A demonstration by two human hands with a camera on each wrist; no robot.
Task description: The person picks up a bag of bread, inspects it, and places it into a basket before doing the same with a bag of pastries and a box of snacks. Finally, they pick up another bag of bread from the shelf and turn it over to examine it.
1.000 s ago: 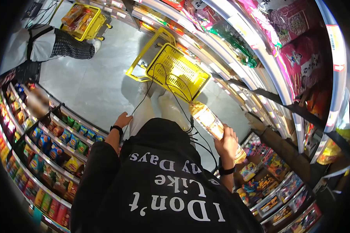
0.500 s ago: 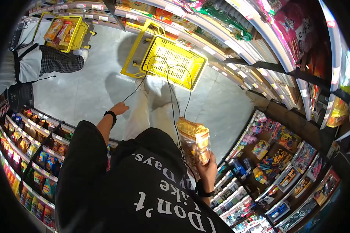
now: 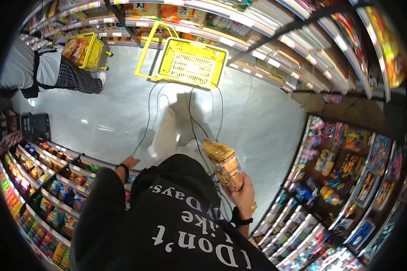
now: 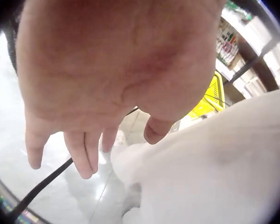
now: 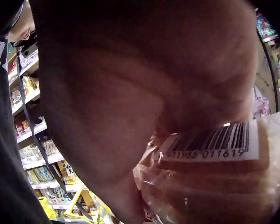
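My right hand [image 3: 243, 195] grips a long bag of bread [image 3: 228, 168], clear plastic with a gold end and brown pieces showing inside. It is held in front of my body on the right. In the right wrist view, the palm covers part of the bag, and a barcode label [image 5: 210, 147] shows just below the hand. My left hand [image 3: 130, 162] hangs low beside my left leg and holds nothing. Its fingers [image 4: 79, 154] point loosely downward in the left wrist view, with a black cable [image 4: 42, 186] passing behind them.
Ahead on the tiled floor stands a yellow basket trolley [image 3: 193, 61] with its handle at the left. Another person [image 3: 72, 74] is at the far left by a filled yellow basket [image 3: 88, 52]. Stocked shelves line the front, left and right. Black cables [image 3: 192, 106] hang before me.
The right hand has brought the bag of bread closer to my body, and the bag is tilted differently. My view has turned, so the trolley sits higher and further left. The left hand stays low and free.
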